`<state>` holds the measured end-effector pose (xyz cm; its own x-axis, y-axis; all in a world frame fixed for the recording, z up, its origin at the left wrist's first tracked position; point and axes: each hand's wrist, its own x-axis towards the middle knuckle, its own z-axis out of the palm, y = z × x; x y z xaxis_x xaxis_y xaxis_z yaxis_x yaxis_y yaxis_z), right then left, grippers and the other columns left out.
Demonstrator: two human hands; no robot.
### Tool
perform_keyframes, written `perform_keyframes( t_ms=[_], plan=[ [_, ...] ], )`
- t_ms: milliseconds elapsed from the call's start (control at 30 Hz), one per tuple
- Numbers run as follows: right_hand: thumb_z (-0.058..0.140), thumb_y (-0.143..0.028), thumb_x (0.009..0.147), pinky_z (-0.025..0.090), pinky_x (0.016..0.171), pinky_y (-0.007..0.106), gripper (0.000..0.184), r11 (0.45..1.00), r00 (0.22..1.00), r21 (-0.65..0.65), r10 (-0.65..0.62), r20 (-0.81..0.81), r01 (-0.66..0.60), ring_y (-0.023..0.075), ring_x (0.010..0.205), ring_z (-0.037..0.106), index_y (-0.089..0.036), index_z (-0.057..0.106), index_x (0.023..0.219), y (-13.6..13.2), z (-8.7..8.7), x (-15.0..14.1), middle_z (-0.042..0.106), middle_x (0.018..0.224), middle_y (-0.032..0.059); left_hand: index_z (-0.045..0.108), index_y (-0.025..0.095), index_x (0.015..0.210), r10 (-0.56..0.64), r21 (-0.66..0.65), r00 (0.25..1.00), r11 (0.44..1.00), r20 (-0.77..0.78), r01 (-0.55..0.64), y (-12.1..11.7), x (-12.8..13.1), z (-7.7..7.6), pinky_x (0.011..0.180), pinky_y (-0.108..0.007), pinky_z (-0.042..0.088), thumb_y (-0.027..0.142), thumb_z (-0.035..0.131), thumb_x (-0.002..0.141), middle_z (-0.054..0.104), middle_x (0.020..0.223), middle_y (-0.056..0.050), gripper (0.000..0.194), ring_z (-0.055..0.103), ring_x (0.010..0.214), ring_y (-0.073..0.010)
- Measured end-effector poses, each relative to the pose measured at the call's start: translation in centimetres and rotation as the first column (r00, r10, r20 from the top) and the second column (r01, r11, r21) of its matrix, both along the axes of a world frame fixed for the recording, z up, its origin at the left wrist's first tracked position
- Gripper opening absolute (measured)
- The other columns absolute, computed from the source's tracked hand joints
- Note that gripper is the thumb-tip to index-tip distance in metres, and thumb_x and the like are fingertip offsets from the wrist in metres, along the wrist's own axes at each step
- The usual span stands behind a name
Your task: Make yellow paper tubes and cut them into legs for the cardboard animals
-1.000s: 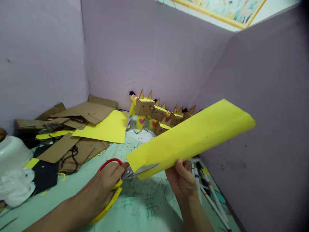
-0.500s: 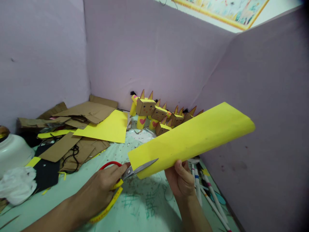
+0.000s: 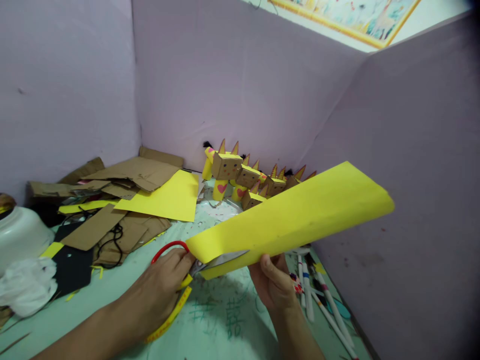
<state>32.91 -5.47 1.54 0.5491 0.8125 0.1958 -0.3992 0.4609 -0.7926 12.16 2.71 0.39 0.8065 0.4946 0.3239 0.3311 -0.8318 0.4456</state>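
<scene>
My left hand (image 3: 159, 285) is closed round the handles of a pair of scissors (image 3: 225, 258), one handle red and the other yellow. The blades lie across the left part of a folded or curled sheet of yellow paper (image 3: 296, 210), and the paper's near left end splits and curls up over the pivot. My right hand (image 3: 275, 282) pinches the sheet's lower edge, thumb in front and fingers behind. Below my left hand a yellow tape measure (image 3: 170, 320) curves on the table, partly hidden by the hand.
Several cardboard and yellow paper figures (image 3: 227, 167) with horns stand at the back. Cardboard pieces (image 3: 131, 172) and a flat yellow sheet (image 3: 168, 197) are piled left, behind a white plastic bag (image 3: 28, 285). Markers (image 3: 333, 305) lie right, beside the wall (image 3: 420, 190).
The scissors have moved slightly right and further into the paper, and the cut end now curls up more. My right hand and the sheet have shifted a little left and down.
</scene>
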Motion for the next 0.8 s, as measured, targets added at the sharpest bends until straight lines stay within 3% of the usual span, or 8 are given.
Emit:
perform_keyframes(
  t_ms=[367,600,800],
  plan=[
    [0.08,-0.037,0.06,0.039,0.1,0.05,0.066,1.0,1.0,0.01,0.019,-0.011,-0.019,0.0272,0.103,0.063,-0.033,0.055,0.121,0.1,0.4,-0.4,0.07,0.11,0.0047,0.047,0.02,0.117,0.027,0.035,1.0,0.999,0.001,-0.027,0.1,-0.2,-0.4,0.074,-0.03,0.048,0.007,0.038,0.078,0.061,0.091,-0.007,0.042,0.057,0.083,-0.0202],
    [0.081,-0.037,0.057,0.045,0.096,0.047,0.063,1.0,1.0,0.005,0.022,-0.022,-0.022,0.027,0.103,0.063,-0.031,0.059,0.116,0.1,0.7,-0.5,0.07,0.108,0.0049,0.04,0.021,0.124,0.007,0.089,0.997,0.996,-0.076,0.0,0.2,-0.6,0.3,0.064,-0.029,0.045,0.005,0.037,0.078,0.06,0.086,-0.005,0.049,0.057,0.076,-0.0196],
    [0.081,-0.035,0.058,0.048,0.092,0.042,0.054,1.0,0.999,-0.006,0.028,0.025,-0.028,0.0228,0.095,0.066,-0.032,0.063,0.109,0.1,0.2,-0.7,0.074,0.095,0.0014,0.045,0.02,0.119,-0.014,0.0,1.0,1.0,0.004,0.014,0.2,0.1,0.8,0.08,-0.032,0.047,0.009,0.037,0.082,0.059,0.101,-0.008,0.039,0.055,0.09,-0.02]
  ],
)
